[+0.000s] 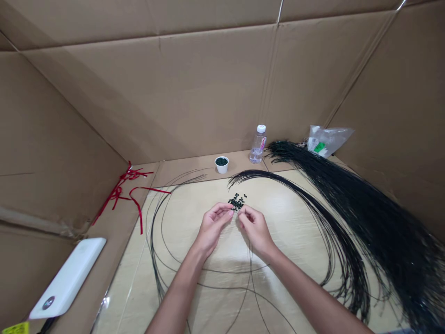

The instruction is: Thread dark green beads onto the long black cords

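Note:
Both hands meet over the middle of the table, just in front of a loose pile of small dark green bead-like pieces [237, 201]. My left hand [214, 225] has thumb and fingertips brought together at the pile's near edge; whatever sits in that pinch is too small to name. Close beside it, my right hand [255, 228] pinches with thumb and forefinger on a thin dark strand [250, 264], which trails down toward me below the hand. A white cup [221, 169] filled with similar dark green pieces stands beyond the hands.
A bundle of dark strands [342, 236] curves at the right, beside a thicker bundle [368, 218]. Loose strands [153, 236] arc at the left. At the back are a water bottle [257, 146] and plastic bag [328, 139]; red ribbons [120, 192] and a white device [71, 276] lie left.

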Action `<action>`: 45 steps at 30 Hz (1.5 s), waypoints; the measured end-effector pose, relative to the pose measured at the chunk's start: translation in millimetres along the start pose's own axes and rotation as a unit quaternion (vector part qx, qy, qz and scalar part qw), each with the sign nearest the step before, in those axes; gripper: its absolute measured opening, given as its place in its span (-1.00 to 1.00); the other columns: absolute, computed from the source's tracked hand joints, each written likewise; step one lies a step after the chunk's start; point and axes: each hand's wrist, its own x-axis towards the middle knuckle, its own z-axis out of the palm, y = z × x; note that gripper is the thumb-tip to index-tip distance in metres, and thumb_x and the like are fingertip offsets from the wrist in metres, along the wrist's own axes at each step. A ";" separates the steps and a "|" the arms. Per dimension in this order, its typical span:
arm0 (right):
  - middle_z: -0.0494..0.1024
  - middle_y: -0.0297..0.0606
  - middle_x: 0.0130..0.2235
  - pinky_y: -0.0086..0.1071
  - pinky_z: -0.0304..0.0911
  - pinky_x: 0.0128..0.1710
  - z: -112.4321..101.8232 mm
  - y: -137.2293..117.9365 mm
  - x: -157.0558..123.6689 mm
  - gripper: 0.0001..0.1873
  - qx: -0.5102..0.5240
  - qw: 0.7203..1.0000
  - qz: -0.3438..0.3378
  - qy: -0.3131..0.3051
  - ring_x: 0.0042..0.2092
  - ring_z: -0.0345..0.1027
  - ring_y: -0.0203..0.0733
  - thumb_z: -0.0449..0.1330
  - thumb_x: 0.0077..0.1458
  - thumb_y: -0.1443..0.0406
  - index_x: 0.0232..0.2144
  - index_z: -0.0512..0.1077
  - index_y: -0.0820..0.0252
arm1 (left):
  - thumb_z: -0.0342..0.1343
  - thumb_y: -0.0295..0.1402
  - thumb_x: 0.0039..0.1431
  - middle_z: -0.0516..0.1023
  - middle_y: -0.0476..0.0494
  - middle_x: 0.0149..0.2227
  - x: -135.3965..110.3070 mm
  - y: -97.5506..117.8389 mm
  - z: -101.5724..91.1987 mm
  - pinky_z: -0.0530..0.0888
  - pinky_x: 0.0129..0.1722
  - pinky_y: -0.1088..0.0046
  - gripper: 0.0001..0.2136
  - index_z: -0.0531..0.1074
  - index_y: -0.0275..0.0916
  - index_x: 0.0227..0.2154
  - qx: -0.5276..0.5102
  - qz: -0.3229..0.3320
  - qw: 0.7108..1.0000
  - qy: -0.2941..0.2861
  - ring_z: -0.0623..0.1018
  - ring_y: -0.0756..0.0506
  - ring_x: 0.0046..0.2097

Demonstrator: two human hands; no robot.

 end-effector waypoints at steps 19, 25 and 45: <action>0.27 -0.44 -0.57 -0.36 0.01 -0.42 -1.4 -2.6 -0.7 -0.75 0.004 1.000 -0.006 -0.004 -0.48 0.12 -0.26 0.20 0.12 0.23 -0.56 0.30 0.09 | 0.57 -0.23 0.02 0.75 -0.23 -0.11 -1.4 -2.9 0.3 0.55 0.01 0.36 -0.72 0.73 -0.23 -0.23 0.059 0.023 0.998 -0.004 0.66 -0.15 -0.06; 0.31 -0.44 -0.54 -0.37 0.02 -0.41 -2.2 2.5 -0.7 -0.82 0.024 0.999 -0.008 -0.028 -0.46 0.14 -0.26 0.19 0.13 0.28 -0.52 0.36 0.11 | 0.55 -0.18 0.07 0.74 -0.22 -0.17 -1.2 -0.4 1.1 0.55 -0.09 0.42 -0.69 0.74 -0.24 -0.19 0.035 0.011 0.999 0.000 0.64 -0.09 -0.18; 0.30 -0.43 -0.55 -0.35 0.04 -0.42 -8.6 -5.4 -1.7 -0.73 -0.021 0.994 -0.027 -0.106 -0.47 0.14 -0.25 0.16 0.21 0.30 -0.55 0.33 0.10 | 0.61 -0.23 -0.07 0.69 -0.16 -0.26 -0.9 4.7 4.9 0.50 -0.14 0.43 -0.67 0.72 -0.27 -0.26 -0.009 -0.018 1.000 -0.001 0.59 -0.06 -0.24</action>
